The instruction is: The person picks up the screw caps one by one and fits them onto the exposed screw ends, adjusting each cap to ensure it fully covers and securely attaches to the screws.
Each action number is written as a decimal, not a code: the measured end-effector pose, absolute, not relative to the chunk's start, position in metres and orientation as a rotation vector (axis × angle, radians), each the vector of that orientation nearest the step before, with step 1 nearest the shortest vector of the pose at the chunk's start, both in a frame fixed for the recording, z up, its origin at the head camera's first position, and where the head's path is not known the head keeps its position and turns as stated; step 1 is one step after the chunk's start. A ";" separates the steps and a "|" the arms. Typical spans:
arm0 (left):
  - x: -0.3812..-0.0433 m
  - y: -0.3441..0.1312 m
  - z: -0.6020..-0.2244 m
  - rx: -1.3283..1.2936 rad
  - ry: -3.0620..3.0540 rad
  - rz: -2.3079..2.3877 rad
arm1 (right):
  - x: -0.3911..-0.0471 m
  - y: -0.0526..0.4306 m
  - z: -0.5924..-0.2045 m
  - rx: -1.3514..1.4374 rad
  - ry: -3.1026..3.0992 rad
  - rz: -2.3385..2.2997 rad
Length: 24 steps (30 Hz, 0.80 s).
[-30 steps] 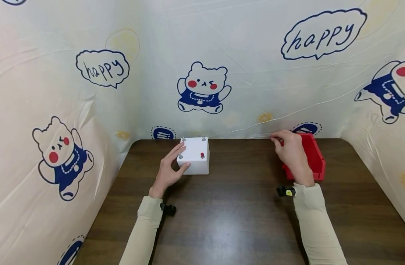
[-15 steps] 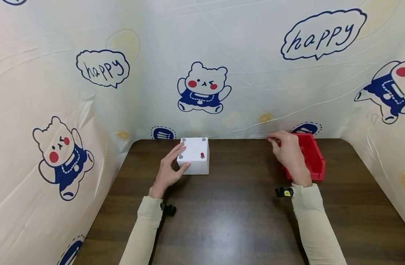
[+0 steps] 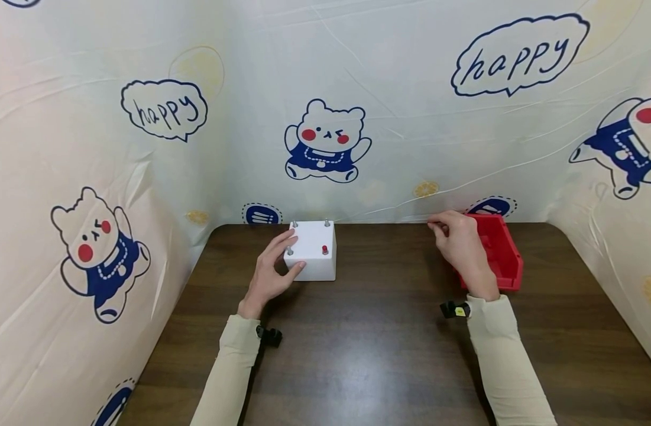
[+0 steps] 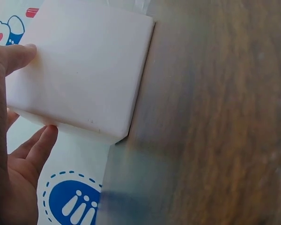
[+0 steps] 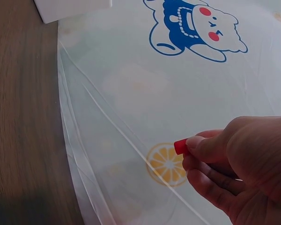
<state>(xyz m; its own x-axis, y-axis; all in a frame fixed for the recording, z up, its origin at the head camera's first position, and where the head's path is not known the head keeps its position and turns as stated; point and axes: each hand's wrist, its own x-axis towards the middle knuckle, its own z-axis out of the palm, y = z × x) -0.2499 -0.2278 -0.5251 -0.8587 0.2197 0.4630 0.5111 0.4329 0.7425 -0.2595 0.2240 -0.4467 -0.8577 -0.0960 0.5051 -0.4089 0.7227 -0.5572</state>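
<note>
A white box [image 3: 317,269] stands near the back of the table, with a metal post at each corner of its top. One front post carries a red cap [image 3: 325,249]. My left hand [image 3: 266,279] holds the box from the left, its thumb [image 4: 23,57] against one face and its fingers on the adjoining side. Between thumb and forefinger, my right hand [image 3: 466,251] pinches a small red cap [image 5: 180,146]. This hand hovers over the left edge of a red open bin [image 3: 511,269] and partly hides it.
The brown wooden table [image 3: 346,349] runs back to a pale printed curtain [image 3: 250,160], which also hangs along both sides. A black wrist camera [image 3: 455,309] sits on the right wrist, another camera [image 3: 271,336] on the left.
The right hand has shifted slightly left, away from the red bin. The left hand and the white box have stayed in place.
</note>
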 end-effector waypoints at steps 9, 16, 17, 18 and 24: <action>-0.240 -0.219 -0.508 -0.649 -2.372 -1.404 | -0.259 0.223 -0.447 0.397 -2.477 0.956; -0.233 -0.214 -0.499 -0.659 -2.349 -1.392 | -0.259 0.223 -0.446 0.405 -2.481 0.954; -0.233 -0.214 -0.499 -0.658 -2.350 -1.388 | -0.259 0.223 -0.446 0.406 -2.480 0.954; -0.233 -0.214 -0.500 -0.657 -2.351 -1.384 | -0.259 0.222 -0.446 0.410 -2.477 0.954; -0.234 -0.215 -0.501 -0.667 -2.347 -1.373 | -0.258 0.221 -0.445 0.421 -2.471 0.959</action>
